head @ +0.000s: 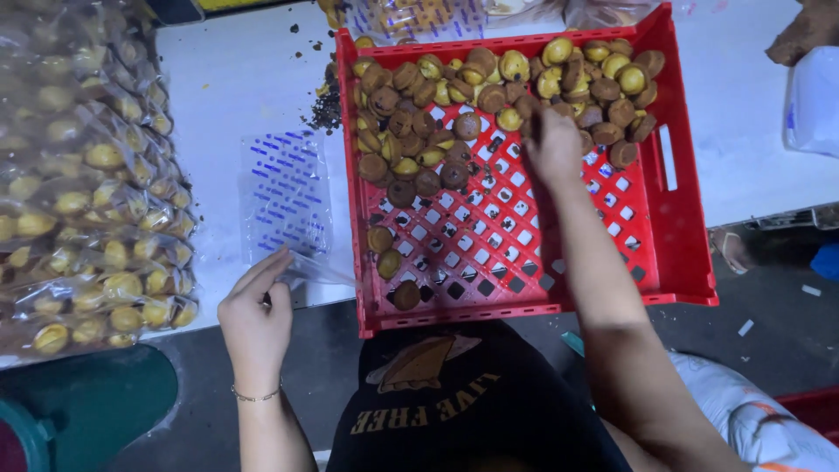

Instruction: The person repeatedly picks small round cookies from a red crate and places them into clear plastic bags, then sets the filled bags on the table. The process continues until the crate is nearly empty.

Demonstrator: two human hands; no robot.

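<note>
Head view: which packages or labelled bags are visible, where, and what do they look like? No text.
Clear bag with blue print: flat on the white table left of the red crate, its edge pinched by the left hand.
Filled clear bags: stacked at far left, each holding small yellow-brown cakes.
Printed clear bags: top edge behind the crate, partly cut off.
White package: right edge, mostly cropped.

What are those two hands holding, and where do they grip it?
Left hand pinches the clear plastic bag at its near edge. Right hand reaches among the small cakes; its grip cannot be told.
</note>
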